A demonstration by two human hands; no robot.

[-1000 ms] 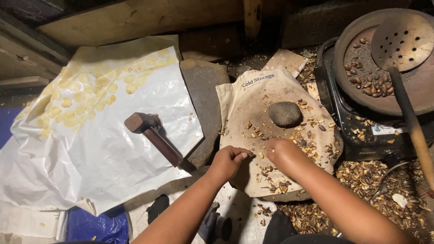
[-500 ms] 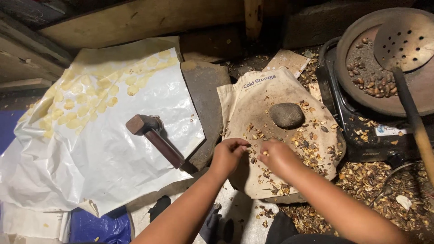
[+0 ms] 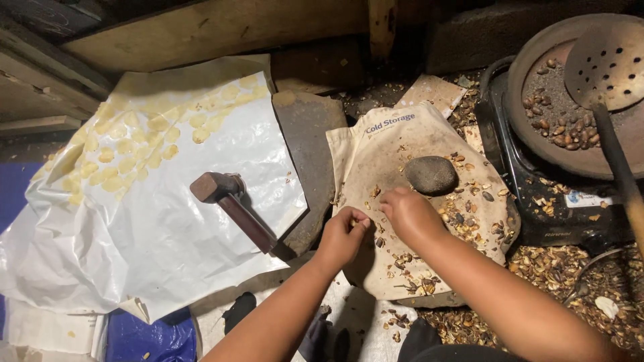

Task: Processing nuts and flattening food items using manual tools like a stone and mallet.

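Shelling step, frame centre: left hand (image 3: 343, 234) fingers pinching small nut; right hand (image 3: 408, 213) fingers narrow, picking on cloth (image 3: 376, 154) below stone (image 3: 431, 174). Next likely needs clean peel.

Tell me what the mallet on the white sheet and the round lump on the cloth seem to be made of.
The mallet looks like dark brown wood, head and handle alike, with a dull worn surface. The round lump looks like grey stone, matte and smooth-edged. The white sheet seems glossy plastic or coated paper, given its crinkles and sheen.
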